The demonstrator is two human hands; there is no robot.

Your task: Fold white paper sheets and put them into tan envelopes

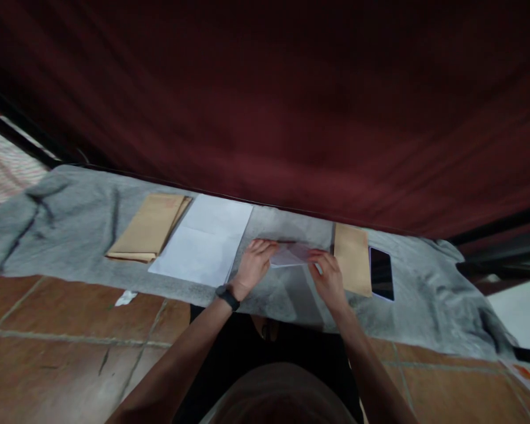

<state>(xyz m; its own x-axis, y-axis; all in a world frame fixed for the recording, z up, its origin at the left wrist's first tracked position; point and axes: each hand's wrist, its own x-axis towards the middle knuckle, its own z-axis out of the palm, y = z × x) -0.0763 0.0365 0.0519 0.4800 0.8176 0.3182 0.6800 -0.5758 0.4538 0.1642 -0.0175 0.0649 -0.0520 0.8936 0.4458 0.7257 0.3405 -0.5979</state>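
Note:
Between my two hands is a folded sheet of white paper, held just over the grey cloth. My left hand, with a dark watch on its wrist, grips the paper's left end. At the right end, the fingers of my right hand are closed on it. A stack of white sheets lies to the left of my left hand. Close by my right hand is a single brown envelope. Farther left, several brown envelopes lie in a pile.
A phone with a dark screen lies right of the single envelope. The grey cloth covers the long narrow surface. Behind it hangs a dark red curtain. A white scrap is on the tiled floor.

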